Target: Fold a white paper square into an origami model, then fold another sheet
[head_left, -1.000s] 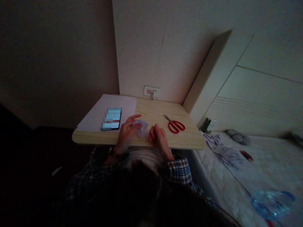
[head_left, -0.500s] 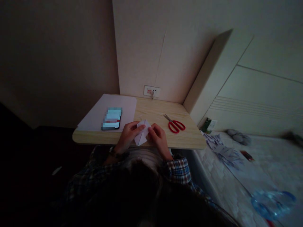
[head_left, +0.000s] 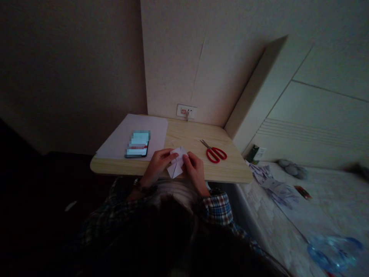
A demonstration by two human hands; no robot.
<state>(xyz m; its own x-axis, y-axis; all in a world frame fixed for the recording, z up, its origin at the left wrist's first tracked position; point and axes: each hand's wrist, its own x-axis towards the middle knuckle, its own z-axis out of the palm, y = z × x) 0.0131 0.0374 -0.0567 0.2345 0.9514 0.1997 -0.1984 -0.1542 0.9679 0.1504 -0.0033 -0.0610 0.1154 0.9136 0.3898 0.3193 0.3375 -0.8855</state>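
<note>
The folded paper, a small white piece with several creases, sits at the near edge of the table, roughly at the middle of that edge. 2 hands grip it. The left hand pinches the paper's left side between curled fingers and thumb. The right hand pinches the right side, with its fingertips meeting the paper near the top corner. Whether the paper rests on the table surface or is raised slightly above it cannot be told in this dim light. A wristwatch is worn on the left wrist, just off the table's near edge. A phone with a lit screen lies on the table's left half, on top of 1 flat white sheet that covers the left rear of the table. Red-handled scissors lie closed on the table's right half, apart from the hands. A wall socket sits on the wall just behind the table's rear edge. To the right of the table, paper scraps lie on a bed, and a blue plastic bottle lies further right.
</note>
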